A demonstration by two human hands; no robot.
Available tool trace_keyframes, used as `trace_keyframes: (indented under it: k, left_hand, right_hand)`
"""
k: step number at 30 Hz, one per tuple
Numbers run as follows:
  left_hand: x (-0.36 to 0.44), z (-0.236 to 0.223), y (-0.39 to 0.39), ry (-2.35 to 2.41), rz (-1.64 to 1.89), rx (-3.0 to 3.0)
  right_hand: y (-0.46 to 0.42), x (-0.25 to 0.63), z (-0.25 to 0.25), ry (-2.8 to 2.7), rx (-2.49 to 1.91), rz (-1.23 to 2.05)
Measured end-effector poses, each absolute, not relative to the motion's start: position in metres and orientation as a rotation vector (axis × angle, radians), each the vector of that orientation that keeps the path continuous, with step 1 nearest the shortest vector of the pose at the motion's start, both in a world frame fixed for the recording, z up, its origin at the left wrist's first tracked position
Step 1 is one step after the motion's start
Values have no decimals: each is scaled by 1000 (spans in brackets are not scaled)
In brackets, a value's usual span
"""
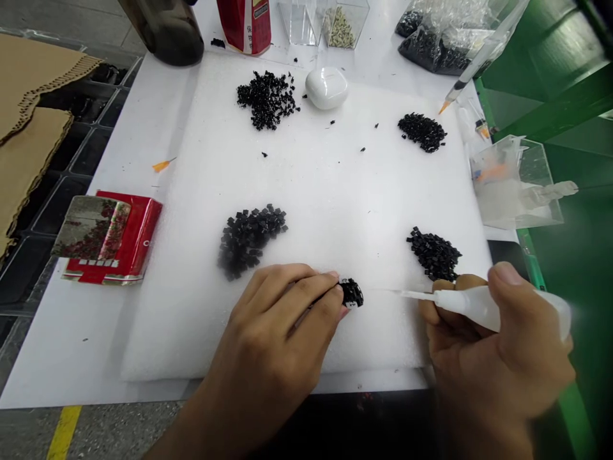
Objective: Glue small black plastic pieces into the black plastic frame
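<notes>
My left hand [282, 332] pinches a small black plastic part [352, 292] against the white foam pad [325, 191], fingers closed on it. My right hand [498, 345] is wrapped round a clear glue syringe [479, 305] whose thin needle tip points left, ending just right of the black part. Four piles of small black parts lie on the pad: one near left [249, 237], one near right [435, 253], one far left [267, 98] and one far right [422, 131].
A white oval case [326, 87] sits at the pad's far edge. A red packet [108, 237] lies left of the pad. Clear plastic boxes [514, 185] stand at right, with a second syringe [483, 54], bags of black parts [431, 38] and a dark bottle [167, 29] behind.
</notes>
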State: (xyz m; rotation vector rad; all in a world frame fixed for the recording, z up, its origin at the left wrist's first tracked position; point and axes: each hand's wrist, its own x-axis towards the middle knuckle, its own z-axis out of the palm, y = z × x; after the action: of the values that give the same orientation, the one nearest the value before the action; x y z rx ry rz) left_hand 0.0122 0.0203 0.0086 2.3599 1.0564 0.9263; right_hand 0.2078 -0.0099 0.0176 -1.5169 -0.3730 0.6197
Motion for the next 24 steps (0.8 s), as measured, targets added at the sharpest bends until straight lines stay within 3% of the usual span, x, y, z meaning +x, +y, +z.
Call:
trace_keyframes:
  k: [24]
  left_hand:
    - [7, 13, 19, 943, 843, 2332]
  right_hand:
    - [-20, 210, 17, -502, -1633, 722]
